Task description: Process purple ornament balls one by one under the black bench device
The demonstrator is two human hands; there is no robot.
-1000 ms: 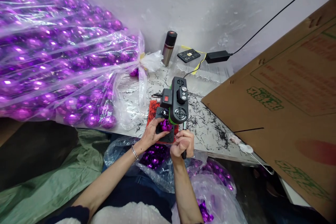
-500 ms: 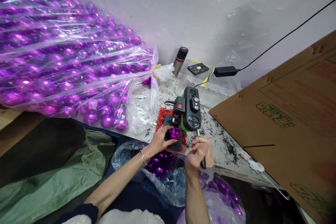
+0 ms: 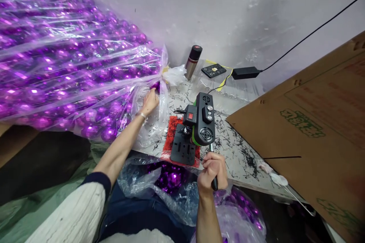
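Observation:
My right hand [image 3: 213, 171] is wrapped round the black-tipped lever [image 3: 215, 183] of a small black and green bench machine [image 3: 206, 119]. That machine has a red switch and a slotted black base plate [image 3: 183, 147], with no ball on it. Off to the left, my left hand [image 3: 150, 102] is at the clear plastic by the knot of a large bag [image 3: 85, 64] of shiny purple balls. Its fingers look curled beside a purple ball [image 3: 155, 86]; their tips are hidden. Below the table edge lies an open plastic bag holding more shiny purple balls [image 3: 171, 177].
A red mat [image 3: 170, 131] strewn with black shavings lies under the machine. Behind stand a flask [image 3: 193, 62], a phone [image 3: 213, 70] and a black power adapter [image 3: 245, 72] with its cable. A large cardboard box [image 3: 308, 121] bounds the right side.
My left hand has left the base plate, where it held a purple ball, and moved up and left to the large bag. My right hand stays on the lever. The view has shifted slightly.

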